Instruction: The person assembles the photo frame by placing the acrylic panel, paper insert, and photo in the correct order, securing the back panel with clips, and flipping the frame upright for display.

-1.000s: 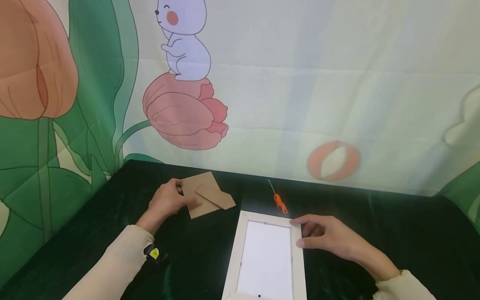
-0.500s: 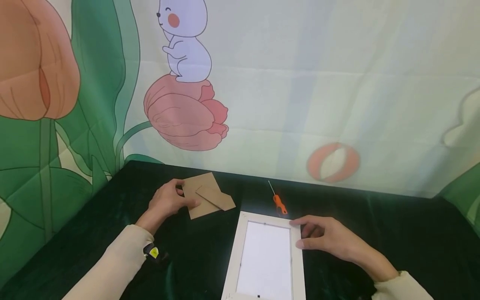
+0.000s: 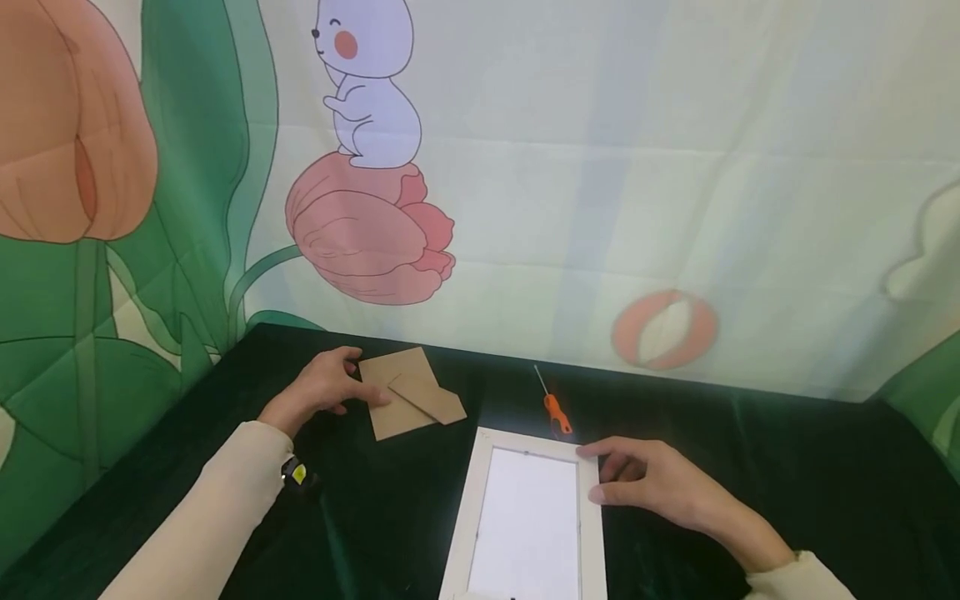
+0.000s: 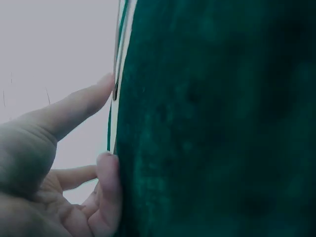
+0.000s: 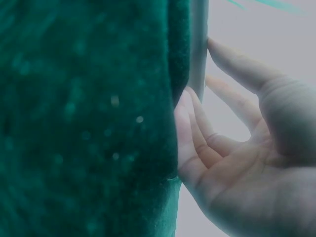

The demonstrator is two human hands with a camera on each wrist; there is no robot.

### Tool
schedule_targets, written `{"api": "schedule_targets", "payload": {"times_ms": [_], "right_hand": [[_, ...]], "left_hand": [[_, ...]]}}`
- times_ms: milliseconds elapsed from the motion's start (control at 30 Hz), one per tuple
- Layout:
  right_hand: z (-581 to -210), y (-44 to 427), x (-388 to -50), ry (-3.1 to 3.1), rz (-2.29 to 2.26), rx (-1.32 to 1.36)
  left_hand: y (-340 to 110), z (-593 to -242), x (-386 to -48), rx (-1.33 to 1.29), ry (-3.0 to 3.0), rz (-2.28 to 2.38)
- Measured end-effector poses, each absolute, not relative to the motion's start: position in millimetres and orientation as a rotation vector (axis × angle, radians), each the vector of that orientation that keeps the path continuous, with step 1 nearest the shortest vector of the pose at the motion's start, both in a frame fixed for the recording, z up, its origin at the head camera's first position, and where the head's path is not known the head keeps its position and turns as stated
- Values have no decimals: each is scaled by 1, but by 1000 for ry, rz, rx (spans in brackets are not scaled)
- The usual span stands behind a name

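Note:
A white picture frame (image 3: 465,517) lies back side up on the dark green cloth in the head view. A white sheet (image 3: 525,525) fills its opening, with small tabs along the inner edges. My right hand (image 3: 667,483) holds the frame's upper right side, thumb and index finger on the border, the other fingers bent beside it. Up and to the left lies a brown backing board (image 3: 386,421) with a stand flap (image 3: 431,397). The thumb of my left hand (image 3: 322,383) rests on this board's left part; its index finger is off the edge.
An orange-handled screwdriver (image 3: 555,411) lies just beyond the frame, its shaft pointing away. Behind the cloth-covered table (image 3: 390,517) hangs a printed curtain (image 3: 540,208) with flowers and a white animal.
My left hand has shifted slightly left and away, its index finger now apart from the backing board's corner. The right hand still holds the frame as before.

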State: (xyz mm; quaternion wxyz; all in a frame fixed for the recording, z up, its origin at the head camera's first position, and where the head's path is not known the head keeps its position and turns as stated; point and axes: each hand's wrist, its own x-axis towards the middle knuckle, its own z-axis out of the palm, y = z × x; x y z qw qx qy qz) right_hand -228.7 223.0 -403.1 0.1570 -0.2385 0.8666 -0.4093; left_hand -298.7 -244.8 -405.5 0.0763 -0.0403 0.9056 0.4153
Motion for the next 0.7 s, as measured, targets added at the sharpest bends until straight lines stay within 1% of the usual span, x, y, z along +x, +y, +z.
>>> {"api": "schedule_targets", "payload": {"times_ms": [200,467,700], "right_hand": [[-402,222,-228,2473,-1172,-686],[-401,223,-229,2494,-1162,-697],[-403,225,-229,2496,-1149,-684]], "left_hand": [[-257,-407,-306,-82,2730,1188],[-257,-404,-309,-65,2753,1122],[-258,-409,-307,-37,2703,1295]]}}
